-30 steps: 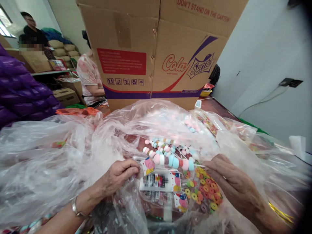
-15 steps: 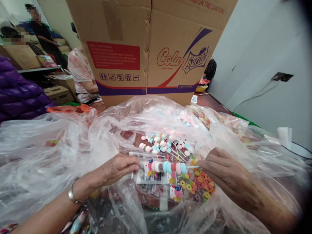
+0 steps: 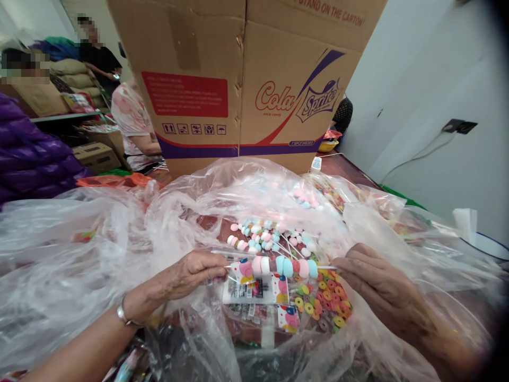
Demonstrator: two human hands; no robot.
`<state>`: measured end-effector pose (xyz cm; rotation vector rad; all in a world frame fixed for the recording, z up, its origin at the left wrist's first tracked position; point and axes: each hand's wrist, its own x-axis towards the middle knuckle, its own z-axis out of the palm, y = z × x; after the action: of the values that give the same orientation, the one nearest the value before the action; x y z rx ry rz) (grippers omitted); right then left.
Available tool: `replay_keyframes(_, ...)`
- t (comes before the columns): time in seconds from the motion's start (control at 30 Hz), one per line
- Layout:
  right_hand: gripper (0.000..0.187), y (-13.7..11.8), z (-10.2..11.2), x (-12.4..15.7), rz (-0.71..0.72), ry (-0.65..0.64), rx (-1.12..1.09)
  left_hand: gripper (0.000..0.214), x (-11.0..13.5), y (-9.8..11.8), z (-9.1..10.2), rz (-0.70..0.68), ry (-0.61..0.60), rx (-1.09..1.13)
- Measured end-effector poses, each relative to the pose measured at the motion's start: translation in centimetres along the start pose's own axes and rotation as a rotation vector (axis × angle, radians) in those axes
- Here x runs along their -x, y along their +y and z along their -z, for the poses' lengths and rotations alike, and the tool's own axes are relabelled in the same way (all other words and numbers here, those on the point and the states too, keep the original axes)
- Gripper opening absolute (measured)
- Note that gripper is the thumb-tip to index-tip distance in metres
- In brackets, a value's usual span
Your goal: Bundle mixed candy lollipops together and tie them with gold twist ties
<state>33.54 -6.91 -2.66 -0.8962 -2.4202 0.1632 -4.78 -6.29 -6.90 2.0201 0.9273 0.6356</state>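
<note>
A candy skewer (image 3: 283,267) is stretched level between my two hands, with pink, white, blue and reddish candies threaded on a thin white stick. My left hand (image 3: 204,269) is closed at its left end. A printed piece of clear wrapper (image 3: 243,271) shows between those fingers and the candies; whether the fingers pinch it too, I cannot tell. My right hand (image 3: 368,273) pinches the stick's right end, its fingertips partly hidden. Below the skewer lie flat printed wrappers (image 3: 254,289). Ring-shaped gummy candies (image 3: 330,297) are heaped at the lower right.
Beyond my hands lie more candy skewers (image 3: 262,236) on white sticks. Crumpled clear plastic sheeting (image 3: 111,239) surrounds the work area. A tall carton (image 3: 238,106) stands at the back. Several people are beyond it. A wall (image 3: 429,106) with a socket rises at the right.
The candies and my right hand have shifted a little to the right, while my left hand has barely moved. More of the printed wrapper shows left of the candies.
</note>
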Motion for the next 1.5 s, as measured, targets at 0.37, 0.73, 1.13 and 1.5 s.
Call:
replay_keyframes(0.37, 0.017, 0.2, -0.6, 0.2, -0.021, 0.009, -0.024, 0.047, 0.1, 0.2, 0.2, 0.064, -0.029, 0.135)
replay_keyframes(0.73, 0.020, -0.2, -0.9, 0.1, -0.062, -0.001, -0.022, 0.045, 0.0, -0.4, 0.0, 0.072, -0.030, 0.158)
replay_keyframes(1.13, 0.025, -0.1, -1.3, -0.2, -0.044, -0.078, -0.023, 0.041, -0.7, 0.1, 0.2, 0.051, -0.053, 0.092)
replay_keyframes(1.5, 0.027, -1.0, -2.7, -0.7, -0.008, -0.027, 0.010, 0.027, -1.5, 1.6, 0.2, 0.093, -0.125, -0.014)
